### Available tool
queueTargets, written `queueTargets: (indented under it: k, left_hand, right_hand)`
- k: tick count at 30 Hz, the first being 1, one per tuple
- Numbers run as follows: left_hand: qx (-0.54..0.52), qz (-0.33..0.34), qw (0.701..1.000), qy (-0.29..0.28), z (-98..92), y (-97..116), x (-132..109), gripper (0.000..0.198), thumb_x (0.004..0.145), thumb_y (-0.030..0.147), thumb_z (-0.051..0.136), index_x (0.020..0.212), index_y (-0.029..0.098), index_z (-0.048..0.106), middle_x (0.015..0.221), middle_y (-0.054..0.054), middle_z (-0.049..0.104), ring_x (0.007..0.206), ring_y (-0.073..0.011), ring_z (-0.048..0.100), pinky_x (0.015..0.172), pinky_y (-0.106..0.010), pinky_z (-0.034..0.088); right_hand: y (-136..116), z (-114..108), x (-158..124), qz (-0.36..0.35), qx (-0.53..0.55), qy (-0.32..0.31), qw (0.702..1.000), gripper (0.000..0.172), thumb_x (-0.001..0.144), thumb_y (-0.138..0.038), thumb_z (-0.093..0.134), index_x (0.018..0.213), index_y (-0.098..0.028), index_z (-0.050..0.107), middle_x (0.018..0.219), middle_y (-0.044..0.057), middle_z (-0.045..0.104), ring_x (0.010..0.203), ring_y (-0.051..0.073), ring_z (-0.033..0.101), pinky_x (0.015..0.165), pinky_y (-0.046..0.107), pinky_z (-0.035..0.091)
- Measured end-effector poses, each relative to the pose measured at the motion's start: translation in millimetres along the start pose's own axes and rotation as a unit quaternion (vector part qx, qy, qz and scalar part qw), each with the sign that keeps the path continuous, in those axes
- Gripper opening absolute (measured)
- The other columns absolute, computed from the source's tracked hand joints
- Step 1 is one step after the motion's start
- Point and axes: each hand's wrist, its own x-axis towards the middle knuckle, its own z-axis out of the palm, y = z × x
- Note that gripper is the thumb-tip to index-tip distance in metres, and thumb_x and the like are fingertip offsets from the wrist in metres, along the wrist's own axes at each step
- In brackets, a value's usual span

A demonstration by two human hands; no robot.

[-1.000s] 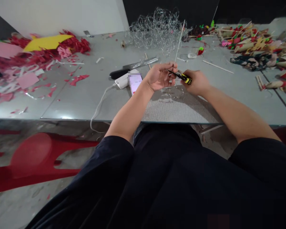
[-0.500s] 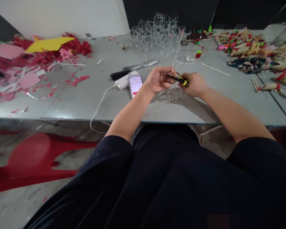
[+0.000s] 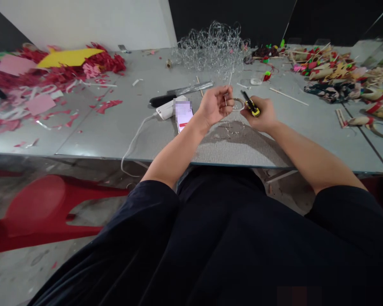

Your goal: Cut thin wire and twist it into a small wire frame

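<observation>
The left hand (image 3: 212, 108) is raised over the desk (image 3: 140, 142), its fingers curled with the tips pinching a thin pale rod (image 3: 230, 78). The rod sticks up and away from the body above those fingertips. The right hand (image 3: 265, 114) is wrapped around a yellow-and-black hand tool (image 3: 254, 109), its fingers closed about the grip. The tool's dark tip slants out past the right fingers toward the left ones, apart from the rod.

Between the two sets of fingers shows a pale ring (image 3: 239, 104). Just nearer the body than the left fingers are loops of thin wire (image 3: 236, 127); whether they hang or lie flat I cannot tell.

To the left of the left fingers lies a phone (image 3: 184, 117) with its screen lit, a white block (image 3: 166, 110) beside it and a white cable (image 3: 132, 131) running off toward the body. Just beyond the phone are a black handle (image 3: 161, 100) and a silvery bundle (image 3: 191, 88). Farther out, past the left fingertips, stands a large tangle of shiny wire (image 3: 212, 49).

Well to the left of the fingers, red paper scraps (image 3: 110, 106) and a yellow sheet (image 3: 70, 58) are spread about. Beyond and right of the right fingers lie a slim stick (image 3: 289, 96), a dark patterned cloth (image 3: 333, 91) and a heap of colourful craft pieces (image 3: 322, 72).
</observation>
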Motion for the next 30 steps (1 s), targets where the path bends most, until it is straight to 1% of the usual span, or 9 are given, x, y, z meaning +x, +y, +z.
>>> queueTargets:
  k: [3,5,10,14,17,19,22,26,30]
  left_hand:
    - [-0.007,0.074,0.996,0.044,4.3,-9.0,4.3,0.043,0.134,0.033,0.067,0.092,0.022,0.062,0.086,0.002,0.052,0.064,-0.0057,0.052,0.059,-0.018,0.046]
    - [0.003,0.105,0.991,0.078,9.0,-13.5,4.5,0.042,0.135,0.035,0.062,0.095,0.023,0.06,0.089,0.001,0.054,0.072,-0.0076,0.06,0.07,-0.02,0.055]
    - [0.048,0.111,0.983,0.137,23.2,-19.1,-3.2,0.041,0.137,0.045,0.055,0.101,0.025,0.057,0.097,-0.002,0.057,0.091,-0.0131,0.074,0.08,-0.024,0.061]
    - [0.058,0.129,0.983,0.115,26.1,-22.9,-7.1,0.037,0.131,0.051,0.069,0.107,0.025,0.063,0.101,-0.003,0.062,0.101,-0.0171,0.078,0.082,-0.027,0.062]
    - [0.049,0.131,0.984,0.108,21.1,-25.0,-5.2,0.034,0.134,0.051,0.062,0.114,0.024,0.068,0.101,-0.004,0.065,0.103,-0.0187,0.08,0.084,-0.029,0.064]
    - [0.052,0.129,0.984,0.109,15.4,-25.2,-1.3,0.036,0.134,0.055,0.064,0.115,0.025,0.07,0.099,-0.004,0.068,0.101,-0.0181,0.08,0.085,-0.03,0.066]
    - [0.061,0.147,0.982,0.105,7.4,-25.2,6.6,0.04,0.125,0.062,0.084,0.108,0.028,0.072,0.092,-0.001,0.07,0.088,-0.015,0.072,0.082,-0.027,0.064]
    - [0.179,0.153,0.963,0.131,5.9,-31.7,11.1,0.03,0.124,0.037,0.084,0.096,0.027,0.078,0.087,0.001,0.073,0.076,-0.0116,0.065,0.075,-0.027,0.056]
    - [0.336,0.155,0.927,0.059,10.9,-46.9,8.7,0.031,0.112,0.004,0.077,0.086,0.022,0.082,0.082,0.0,0.076,0.074,-0.0113,0.062,0.077,-0.029,0.054]
  right_hand:
    - [-7.6,15.5,-3.2,0.015,0.135,0.023,0.99,0.051,0.088,-0.075,0.097,0.093,-0.036,0.066,0.092,0.004,0.074,0.084,0.032,0.067,0.089,0.059,0.066]
    - [-13.8,25.3,-5.5,0.031,0.17,0.034,0.984,0.055,0.087,-0.076,0.101,0.092,-0.035,0.064,0.09,0.003,0.071,0.082,0.03,0.064,0.086,0.057,0.064]
    - [-21.7,38.3,-8.4,0.047,0.19,0.07,0.978,0.06,0.083,-0.078,0.101,0.098,-0.035,0.062,0.088,0.0,0.066,0.077,0.027,0.061,0.083,0.053,0.061]
    - [-21.9,39.4,-8.5,0.042,0.179,0.078,0.98,0.061,0.083,-0.081,0.1,0.097,-0.035,0.063,0.09,0.003,0.068,0.084,0.031,0.068,0.091,0.059,0.066]
    - [-22.9,37.8,-10.0,0.033,0.181,0.065,0.981,0.056,0.084,-0.075,0.101,0.097,-0.035,0.064,0.091,0.004,0.068,0.089,0.033,0.07,0.094,0.06,0.067]
    - [-24.5,36.5,-10.9,0.029,0.194,0.054,0.979,0.054,0.084,-0.07,0.104,0.097,-0.035,0.064,0.092,0.003,0.069,0.088,0.033,0.07,0.093,0.061,0.068]
    - [-25.2,34.7,-8.9,0.039,0.207,0.062,0.976,0.055,0.084,-0.071,0.106,0.094,-0.035,0.065,0.091,0.003,0.07,0.083,0.032,0.067,0.088,0.06,0.067]
    - [-16.4,30.9,2.7,0.051,0.225,0.106,0.967,0.064,0.081,-0.081,0.105,0.09,-0.035,0.061,0.088,0.003,0.068,0.081,0.031,0.065,0.084,0.057,0.063]
    - [0.1,27.0,16.1,0.053,0.247,0.168,0.953,0.063,0.087,-0.082,0.098,0.1,-0.036,0.058,0.087,0.002,0.064,0.078,0.03,0.065,0.079,0.053,0.059]
